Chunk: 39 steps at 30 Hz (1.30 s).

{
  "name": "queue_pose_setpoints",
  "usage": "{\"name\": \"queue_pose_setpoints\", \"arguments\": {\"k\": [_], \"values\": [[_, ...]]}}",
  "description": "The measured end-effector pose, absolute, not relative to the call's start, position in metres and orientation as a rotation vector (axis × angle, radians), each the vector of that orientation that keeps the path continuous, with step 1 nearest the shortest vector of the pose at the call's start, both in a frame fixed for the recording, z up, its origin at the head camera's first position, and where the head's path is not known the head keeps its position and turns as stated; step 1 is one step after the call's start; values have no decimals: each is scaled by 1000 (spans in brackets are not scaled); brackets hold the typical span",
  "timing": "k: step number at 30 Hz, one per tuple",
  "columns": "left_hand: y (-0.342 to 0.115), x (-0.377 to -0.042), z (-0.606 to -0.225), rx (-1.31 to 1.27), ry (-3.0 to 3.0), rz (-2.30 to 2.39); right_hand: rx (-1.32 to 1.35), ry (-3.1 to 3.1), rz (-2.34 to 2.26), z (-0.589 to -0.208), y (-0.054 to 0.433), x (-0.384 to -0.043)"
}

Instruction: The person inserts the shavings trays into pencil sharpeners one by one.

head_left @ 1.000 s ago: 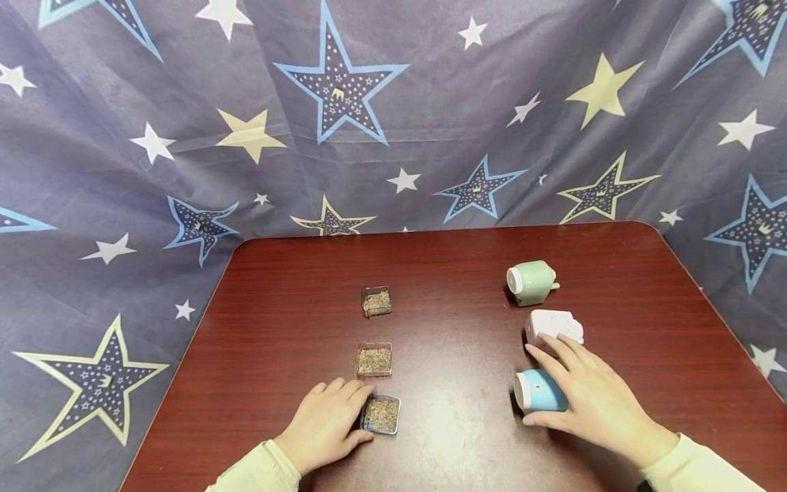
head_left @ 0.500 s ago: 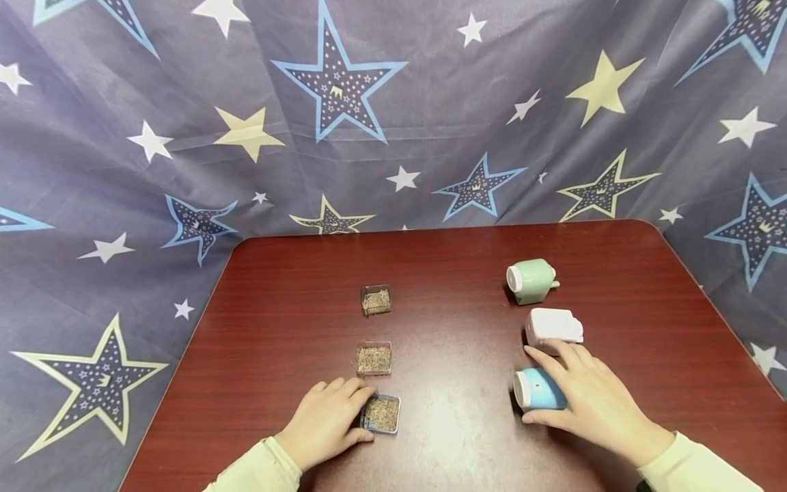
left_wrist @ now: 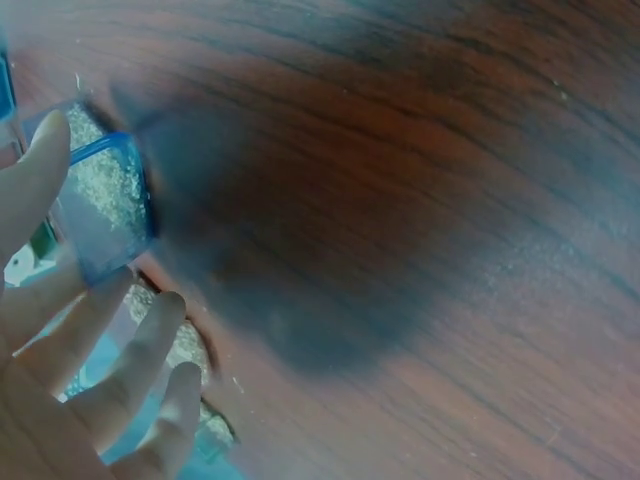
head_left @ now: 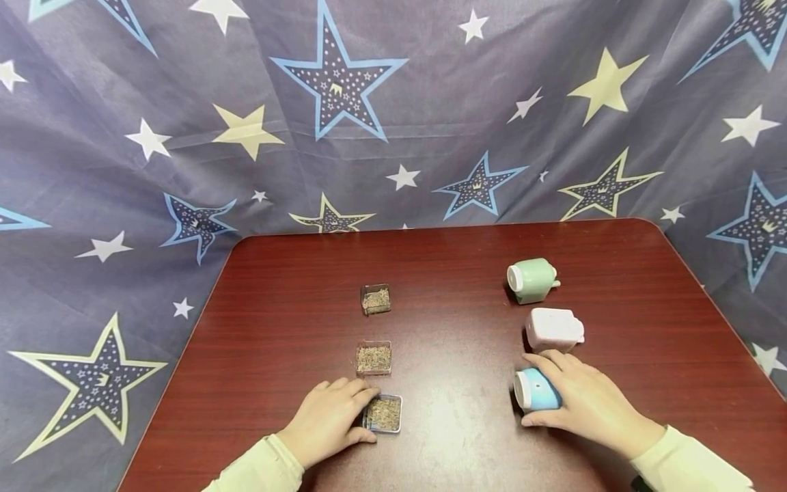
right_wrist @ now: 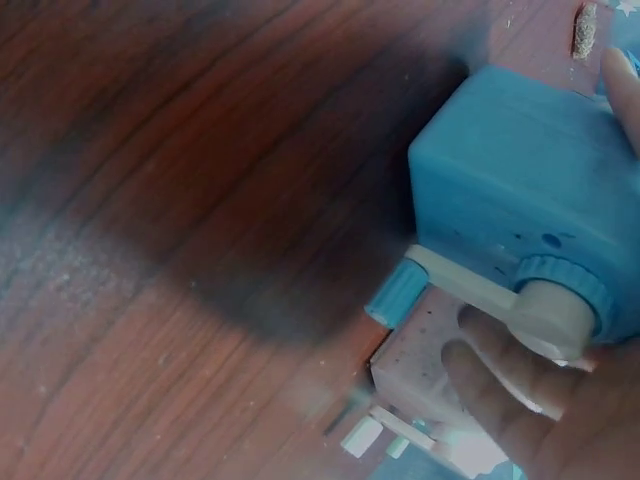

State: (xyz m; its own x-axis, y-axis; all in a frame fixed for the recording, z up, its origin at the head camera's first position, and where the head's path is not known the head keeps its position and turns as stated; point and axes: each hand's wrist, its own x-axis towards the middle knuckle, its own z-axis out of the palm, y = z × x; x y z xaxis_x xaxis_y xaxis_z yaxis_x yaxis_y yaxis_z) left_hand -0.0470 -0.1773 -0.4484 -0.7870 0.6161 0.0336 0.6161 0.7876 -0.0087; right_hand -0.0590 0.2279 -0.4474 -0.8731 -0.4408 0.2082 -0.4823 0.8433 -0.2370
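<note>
In the head view my left hand (head_left: 328, 420) holds the nearest small clear tray of shavings (head_left: 384, 414), thumb on its near side and fingers on its far side. The same tray (left_wrist: 105, 190) lies between thumb and fingers in the left wrist view. At the right, my right hand (head_left: 587, 396) grips a blue crank pencil sharpener (head_left: 537, 389) lying on its side, its white-rimmed end facing left. Its crank handle (right_wrist: 465, 285) shows in the right wrist view. Just beyond that hand lies a pale pink sharpener (head_left: 555, 328).
Two more clear trays of shavings, a middle tray (head_left: 374, 358) and a far tray (head_left: 376, 299), stand in line beyond the left hand. A green sharpener (head_left: 531, 280) lies behind the pink one. A star-patterned cloth (head_left: 424, 89) hangs behind the dark red table (head_left: 295, 273).
My right hand has drawn its fingers back from over the pink sharpener and closer around the blue one. The left hand and its tray have barely shifted.
</note>
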Motion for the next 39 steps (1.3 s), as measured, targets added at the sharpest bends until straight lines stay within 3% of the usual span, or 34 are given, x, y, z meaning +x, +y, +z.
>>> {"name": "queue_pose_setpoints", "arguments": {"k": [11,39], "values": [[-174,-47,-453,-1015,-2934,-108,683,-3002,623,-445,228,-62],[-146,-52,-457,-1006,-2975,-170,631,-3126,577,-439,222,-68]]}}
